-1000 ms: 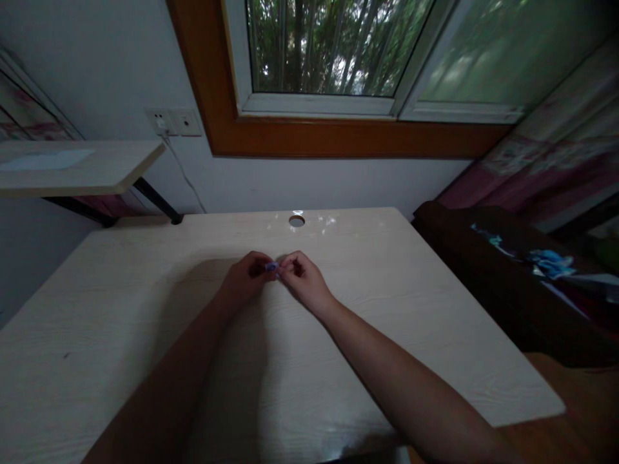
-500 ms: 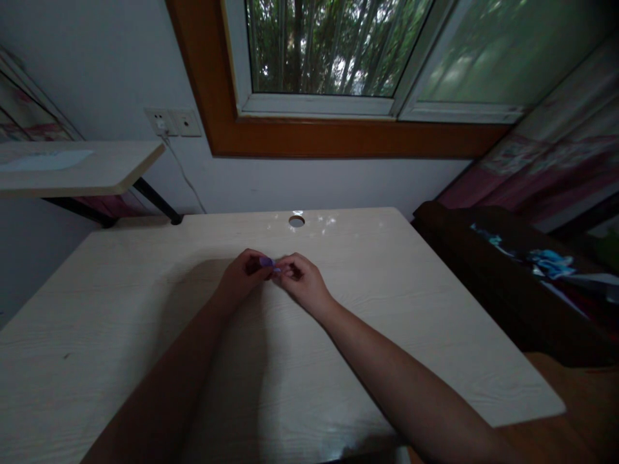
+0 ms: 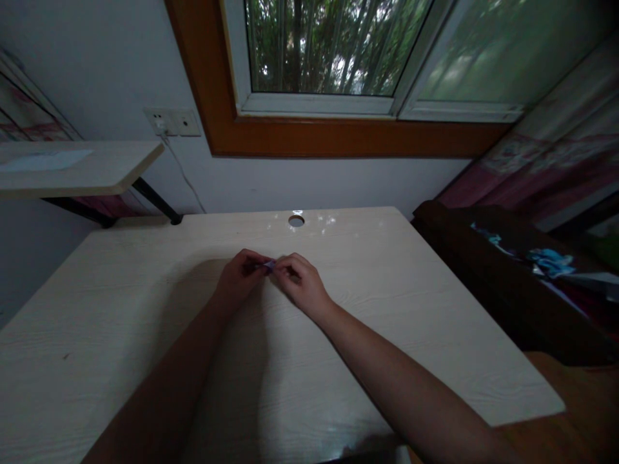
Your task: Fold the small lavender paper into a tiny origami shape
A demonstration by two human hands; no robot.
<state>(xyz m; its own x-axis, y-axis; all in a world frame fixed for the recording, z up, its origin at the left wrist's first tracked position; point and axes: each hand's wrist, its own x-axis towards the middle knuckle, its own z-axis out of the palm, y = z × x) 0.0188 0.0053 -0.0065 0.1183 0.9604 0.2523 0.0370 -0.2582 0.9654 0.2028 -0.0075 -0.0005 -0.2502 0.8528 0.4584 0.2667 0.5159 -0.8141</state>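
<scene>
Both of my hands meet over the middle of a pale wooden desk (image 3: 145,335). My left hand (image 3: 239,278) and my right hand (image 3: 302,283) have their fingers curled, and together they pinch a tiny purple object (image 3: 269,264) between the fingertips. The object is mostly hidden by the fingers, so its shape stays unclear. Both forearms reach in from the lower edge of the view.
A round cable hole (image 3: 296,220) sits near the desk's far edge. A wall socket (image 3: 171,122) with a cord and a side shelf (image 3: 77,167) are at the left. A window (image 3: 329,51) is above; dark furniture (image 3: 507,277) with cloth stands at the right.
The fingers of both hands have shifted slightly around the purple object, which showed more half a second ago. The arms have stayed in place.
</scene>
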